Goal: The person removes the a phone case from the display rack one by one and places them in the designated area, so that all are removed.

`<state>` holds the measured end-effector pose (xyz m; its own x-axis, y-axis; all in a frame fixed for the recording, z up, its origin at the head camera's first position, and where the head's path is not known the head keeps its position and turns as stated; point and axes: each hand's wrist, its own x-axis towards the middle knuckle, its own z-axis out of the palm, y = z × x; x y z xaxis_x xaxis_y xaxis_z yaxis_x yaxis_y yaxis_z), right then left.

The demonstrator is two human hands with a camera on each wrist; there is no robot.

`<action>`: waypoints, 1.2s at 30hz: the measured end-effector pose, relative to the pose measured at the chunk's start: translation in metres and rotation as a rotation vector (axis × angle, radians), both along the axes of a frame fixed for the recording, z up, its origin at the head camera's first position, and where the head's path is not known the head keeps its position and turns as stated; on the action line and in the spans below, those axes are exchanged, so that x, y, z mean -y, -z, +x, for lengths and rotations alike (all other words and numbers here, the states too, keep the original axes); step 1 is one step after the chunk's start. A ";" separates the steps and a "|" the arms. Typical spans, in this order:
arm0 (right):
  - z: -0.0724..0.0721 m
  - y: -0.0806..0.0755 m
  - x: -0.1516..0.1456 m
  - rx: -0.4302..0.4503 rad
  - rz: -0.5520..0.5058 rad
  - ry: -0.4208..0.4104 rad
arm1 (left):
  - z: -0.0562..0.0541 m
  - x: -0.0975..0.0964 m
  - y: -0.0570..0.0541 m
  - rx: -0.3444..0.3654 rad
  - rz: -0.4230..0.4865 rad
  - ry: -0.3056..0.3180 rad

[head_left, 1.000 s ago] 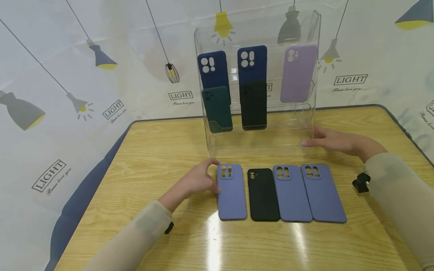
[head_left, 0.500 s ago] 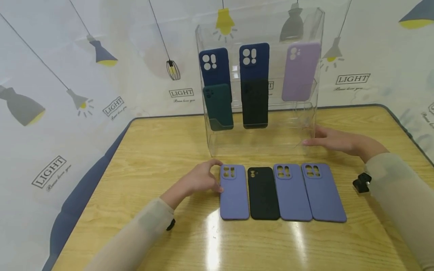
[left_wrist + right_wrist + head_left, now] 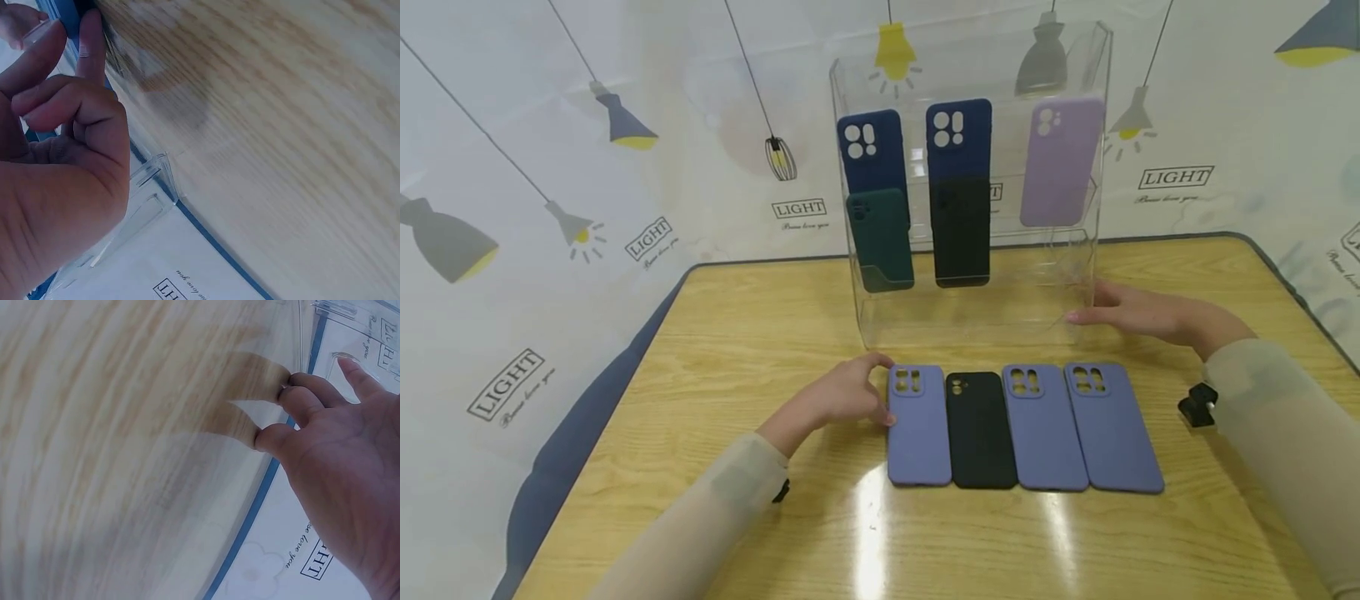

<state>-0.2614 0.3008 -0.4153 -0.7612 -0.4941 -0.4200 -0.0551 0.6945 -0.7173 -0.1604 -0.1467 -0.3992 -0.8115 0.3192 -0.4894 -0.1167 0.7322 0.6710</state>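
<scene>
My left hand (image 3: 846,393) is at the left edge of a lilac-blue phone case (image 3: 919,437) lying on the table, thumb on its side and index finger at its top corner. In the left wrist view the other fingers of this hand are loosely bent. That case lies right alongside a black phone case (image 3: 982,437); two more lilac-blue cases, a middle one (image 3: 1047,437) and a right one (image 3: 1117,437), complete the row. My right hand (image 3: 1153,312) is at the lower right side of a clear acrylic display stand (image 3: 970,321). Its fingertips (image 3: 272,439) rest on the wood.
Upright in the stand are two dark blue cases, a left one (image 3: 872,162) and a middle one (image 3: 958,150), with a green case (image 3: 882,242), a black case (image 3: 961,237) and a lilac case (image 3: 1062,162). A lamp-print cloth (image 3: 737,108) hangs behind the table (image 3: 760,325).
My left hand has slid the leftmost lilac-blue phone case to the right, narrowing the gap to the black one. My right hand has stayed beside the stand.
</scene>
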 end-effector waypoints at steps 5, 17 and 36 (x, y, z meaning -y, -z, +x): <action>0.000 0.000 0.000 -0.006 0.012 -0.005 | 0.001 0.000 -0.002 0.027 -0.012 0.019; -0.002 -0.004 0.001 -0.005 0.088 -0.016 | -0.001 -0.003 -0.002 0.038 -0.041 0.051; -0.006 -0.007 0.002 0.004 0.135 -0.013 | -0.003 -0.007 0.000 0.042 -0.058 0.052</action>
<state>-0.2676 0.2992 -0.4085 -0.7537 -0.4426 -0.4859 -0.0621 0.7839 -0.6178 -0.1635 -0.1398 -0.3993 -0.7729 0.3309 -0.5414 -0.1044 0.7754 0.6228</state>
